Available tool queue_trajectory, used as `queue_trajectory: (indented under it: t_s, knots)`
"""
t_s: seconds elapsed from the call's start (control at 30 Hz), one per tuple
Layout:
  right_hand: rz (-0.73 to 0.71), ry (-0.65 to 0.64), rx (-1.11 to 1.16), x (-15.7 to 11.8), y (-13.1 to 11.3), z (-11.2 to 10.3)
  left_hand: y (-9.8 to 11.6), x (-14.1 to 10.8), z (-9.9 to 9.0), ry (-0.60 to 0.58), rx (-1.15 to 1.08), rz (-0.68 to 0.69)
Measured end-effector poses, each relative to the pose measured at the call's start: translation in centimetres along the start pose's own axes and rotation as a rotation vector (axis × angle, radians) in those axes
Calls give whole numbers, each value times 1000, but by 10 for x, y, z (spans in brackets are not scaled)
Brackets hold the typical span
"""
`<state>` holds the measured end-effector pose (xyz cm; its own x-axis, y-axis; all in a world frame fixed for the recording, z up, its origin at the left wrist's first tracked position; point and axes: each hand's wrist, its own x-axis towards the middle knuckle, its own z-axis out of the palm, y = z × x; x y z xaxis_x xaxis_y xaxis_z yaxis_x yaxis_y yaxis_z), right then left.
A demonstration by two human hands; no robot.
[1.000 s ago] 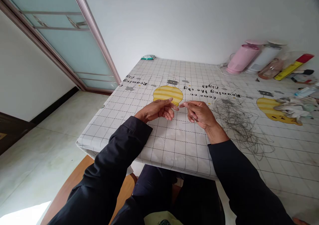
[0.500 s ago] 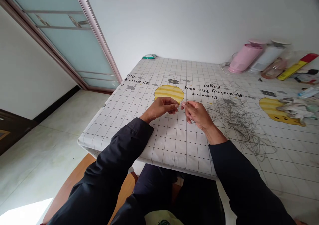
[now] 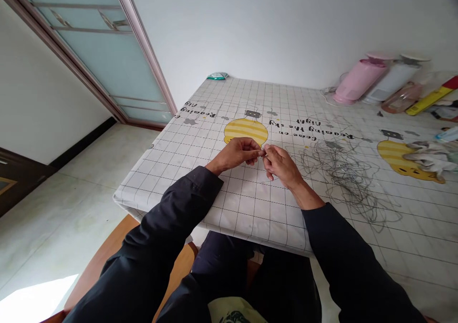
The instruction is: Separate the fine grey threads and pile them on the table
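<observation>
Tangle of dark strands (image 3: 347, 176) — on the table (image 3: 246, 208), beside the right sleeve (image 3: 343, 246) | pink cylinder (image 3: 360, 80) near wall (image 3: 268, 27), crumpled cloth (image 3: 431, 160) far right | left hand (image 3: 236, 154), right hand (image 3: 283, 166) — both pinched narrow, tips meeting; anything between too fine to tell

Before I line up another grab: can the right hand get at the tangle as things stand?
Probably yes: the tangle lies just to the side of the right hand, with nothing seen covering it. The right fingertips are close against the left hand, though, so they would likely need to part first.
</observation>
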<state>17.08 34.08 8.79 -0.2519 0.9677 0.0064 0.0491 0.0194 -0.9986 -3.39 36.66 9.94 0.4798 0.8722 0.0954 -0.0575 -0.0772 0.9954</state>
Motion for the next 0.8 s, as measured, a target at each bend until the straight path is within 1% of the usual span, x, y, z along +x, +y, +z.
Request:
queue_trajectory:
  t_s: [0.17, 0.27, 0.33, 0.4, 0.43, 0.5, 0.57, 0.63, 0.7, 0.8]
  knots:
    - [26, 48, 23, 1, 2, 4, -1, -1, 1, 12, 70, 6]
    - [27, 69, 34, 1, 3, 6, -3, -1, 1, -4, 86, 7]
    - [24, 47, 40, 1, 3, 7, -2, -1, 2, -27, 103, -2]
    - [29, 6, 69, 1, 2, 7, -1, -1, 3, -5, 123, 15]
    - [36, -10, 102, 1, 0, 6, 0, -1, 4, 31, 120, 39]
    - [48, -21, 197, 2, -2, 3, 2, -1, 3, 145, 86, 105]
    - [41, -12, 289, 4, -4, 0, 3, 1, 1, 275, 39, 170]
    - [14, 6, 333, 6, -3, -2, 2, 3, -2, 381, 13, 217]
    - [-2, 44, 336, 8, -1, -3, 0, 5, -4, 448, 12, 241]
    - [27, 139, 332, 10, 6, 0, -3, 7, -3, 498, 15, 249]
